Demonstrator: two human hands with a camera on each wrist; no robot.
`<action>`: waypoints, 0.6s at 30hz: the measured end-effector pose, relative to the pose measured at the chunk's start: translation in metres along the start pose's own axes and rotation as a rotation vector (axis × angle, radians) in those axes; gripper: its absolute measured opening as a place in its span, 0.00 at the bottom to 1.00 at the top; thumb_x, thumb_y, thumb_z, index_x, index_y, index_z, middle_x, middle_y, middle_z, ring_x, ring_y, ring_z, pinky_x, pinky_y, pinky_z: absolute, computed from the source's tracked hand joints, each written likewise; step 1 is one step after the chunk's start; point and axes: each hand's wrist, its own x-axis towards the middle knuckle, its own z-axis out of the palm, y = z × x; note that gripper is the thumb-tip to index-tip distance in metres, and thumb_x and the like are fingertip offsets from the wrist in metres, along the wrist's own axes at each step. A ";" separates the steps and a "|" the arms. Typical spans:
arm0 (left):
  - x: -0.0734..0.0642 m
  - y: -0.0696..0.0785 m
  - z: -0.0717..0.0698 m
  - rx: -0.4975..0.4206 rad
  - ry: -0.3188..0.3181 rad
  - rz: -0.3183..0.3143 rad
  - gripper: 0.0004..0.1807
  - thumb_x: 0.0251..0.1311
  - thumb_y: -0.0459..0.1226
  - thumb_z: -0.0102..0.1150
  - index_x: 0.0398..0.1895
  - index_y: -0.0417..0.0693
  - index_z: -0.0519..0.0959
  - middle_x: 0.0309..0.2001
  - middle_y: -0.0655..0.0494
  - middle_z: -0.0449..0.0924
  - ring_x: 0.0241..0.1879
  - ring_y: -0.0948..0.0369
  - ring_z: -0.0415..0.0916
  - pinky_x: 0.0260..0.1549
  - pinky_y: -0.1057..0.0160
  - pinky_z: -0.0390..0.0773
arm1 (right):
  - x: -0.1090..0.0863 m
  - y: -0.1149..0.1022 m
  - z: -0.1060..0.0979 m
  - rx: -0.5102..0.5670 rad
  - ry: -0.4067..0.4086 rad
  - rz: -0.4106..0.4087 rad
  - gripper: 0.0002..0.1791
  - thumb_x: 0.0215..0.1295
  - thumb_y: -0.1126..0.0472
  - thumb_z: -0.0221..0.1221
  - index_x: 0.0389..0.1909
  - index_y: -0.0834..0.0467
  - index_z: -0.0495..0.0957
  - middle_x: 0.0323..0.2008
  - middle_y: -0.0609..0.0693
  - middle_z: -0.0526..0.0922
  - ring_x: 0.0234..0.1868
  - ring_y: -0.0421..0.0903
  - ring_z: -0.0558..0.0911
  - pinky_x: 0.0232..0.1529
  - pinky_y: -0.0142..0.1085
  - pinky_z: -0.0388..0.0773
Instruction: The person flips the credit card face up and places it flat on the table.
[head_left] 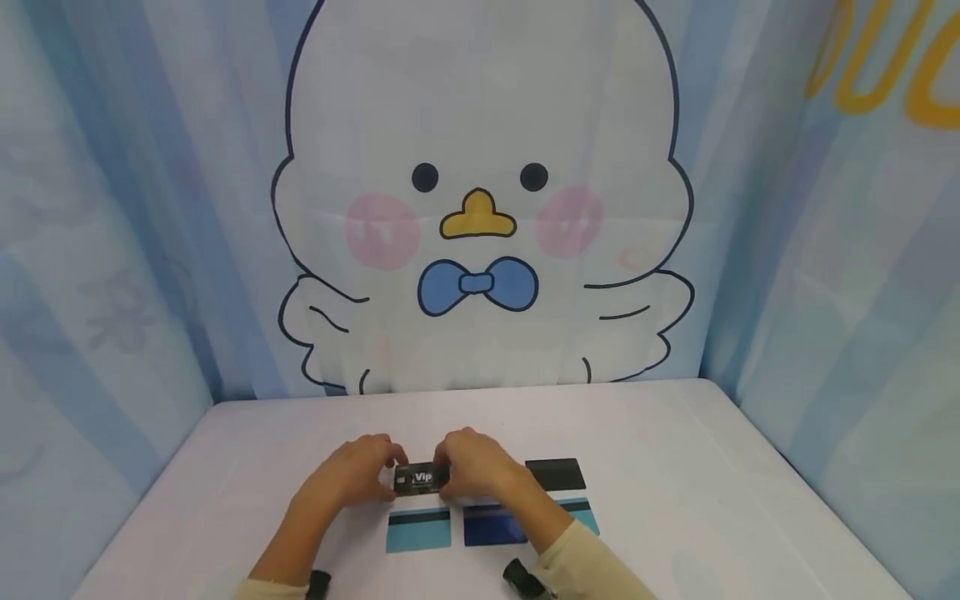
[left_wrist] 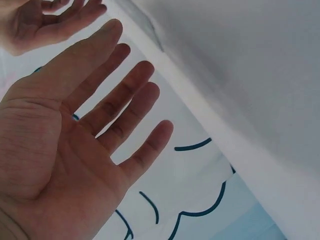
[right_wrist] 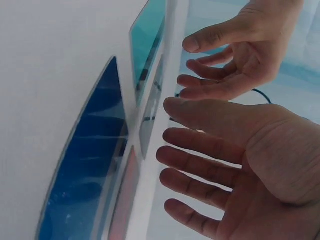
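Observation:
A black card with "Vip" printed on it (head_left: 422, 478) lies face up on the white table between the two hands. At its left end is my left hand (head_left: 356, 471), fingertips right by the card's edge. My right hand (head_left: 476, 462) overlaps its right end in the head view. In the left wrist view the fingers of the left hand (left_wrist: 95, 120) are spread and fairly straight, with nothing between them. The right wrist view has the right hand (right_wrist: 240, 155) with extended fingers and an empty palm, close over the cards.
Nearer the front lie a light blue card (head_left: 418, 535), a dark blue card (head_left: 491, 528) and another light blue card (head_left: 588, 518), partly behind the right forearm. A black card (head_left: 557, 474) lies to the right. A reddish card (right_wrist: 125, 200) shows in the right wrist view.

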 end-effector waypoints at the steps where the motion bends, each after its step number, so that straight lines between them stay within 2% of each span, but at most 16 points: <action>1: -0.001 0.001 0.000 -0.023 -0.018 -0.002 0.19 0.48 0.34 0.82 0.44 0.51 0.87 0.39 0.57 0.83 0.41 0.58 0.77 0.51 0.48 0.81 | -0.002 -0.001 0.001 0.005 -0.009 -0.002 0.17 0.54 0.57 0.78 0.45 0.54 0.89 0.35 0.43 0.86 0.34 0.36 0.78 0.42 0.33 0.80; 5: -0.007 0.005 -0.001 -0.084 -0.120 -0.022 0.15 0.49 0.34 0.81 0.40 0.52 0.87 0.36 0.59 0.83 0.38 0.59 0.76 0.50 0.49 0.82 | -0.010 -0.007 0.003 0.033 -0.066 -0.013 0.17 0.53 0.57 0.78 0.44 0.53 0.89 0.35 0.42 0.87 0.35 0.34 0.79 0.43 0.32 0.80; 8: -0.010 0.007 -0.002 -0.078 -0.173 -0.048 0.16 0.49 0.34 0.81 0.40 0.53 0.86 0.36 0.60 0.82 0.38 0.60 0.76 0.50 0.50 0.81 | -0.015 -0.012 0.003 0.039 -0.105 -0.023 0.17 0.52 0.57 0.79 0.45 0.52 0.89 0.36 0.41 0.87 0.35 0.33 0.79 0.43 0.31 0.81; 13: -0.014 0.009 -0.002 -0.059 -0.194 -0.060 0.19 0.45 0.35 0.83 0.43 0.54 0.87 0.36 0.61 0.83 0.38 0.61 0.77 0.51 0.50 0.81 | -0.021 -0.018 0.000 -0.017 -0.127 -0.035 0.18 0.51 0.56 0.80 0.43 0.52 0.89 0.36 0.40 0.85 0.35 0.33 0.78 0.42 0.30 0.80; 18: -0.018 0.014 0.000 -0.052 -0.193 -0.039 0.20 0.44 0.36 0.84 0.41 0.53 0.87 0.35 0.59 0.83 0.37 0.60 0.78 0.49 0.49 0.82 | -0.025 -0.019 -0.001 -0.056 -0.127 -0.046 0.18 0.50 0.55 0.81 0.42 0.52 0.88 0.34 0.41 0.84 0.32 0.34 0.77 0.38 0.29 0.78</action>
